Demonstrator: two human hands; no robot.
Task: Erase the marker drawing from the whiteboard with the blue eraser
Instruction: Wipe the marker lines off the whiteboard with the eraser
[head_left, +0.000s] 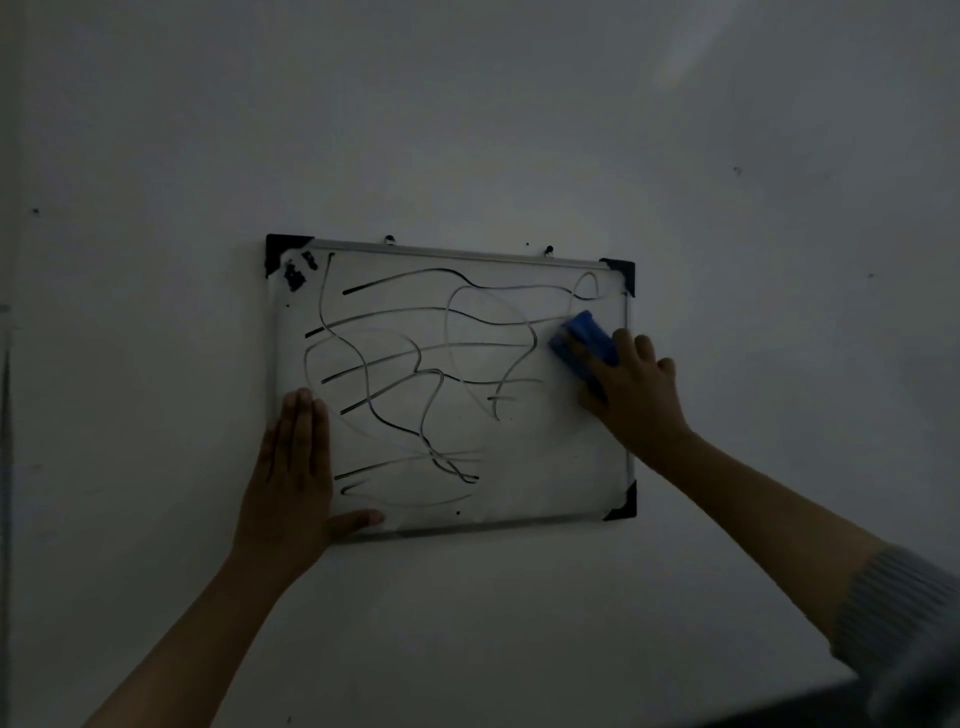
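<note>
A small whiteboard (545, 467) with black corner caps hangs on a grey wall. Black marker drawing (395, 358), a tangle of looping lines, covers most of its left and middle. My right hand (636, 395) presses the blue eraser (584, 340) flat against the board near its right edge, at upper-middle height. The strip below and left of the eraser looks free of lines. My left hand (296, 478) lies flat and open on the board's lower left corner, fingers pointing up, thumb along the bottom edge.
The wall (467, 130) around the board is bare and dimly lit. Two small hooks (389, 239) hold the board's top edge. A dark smudge (296, 275) sits in the board's top left corner.
</note>
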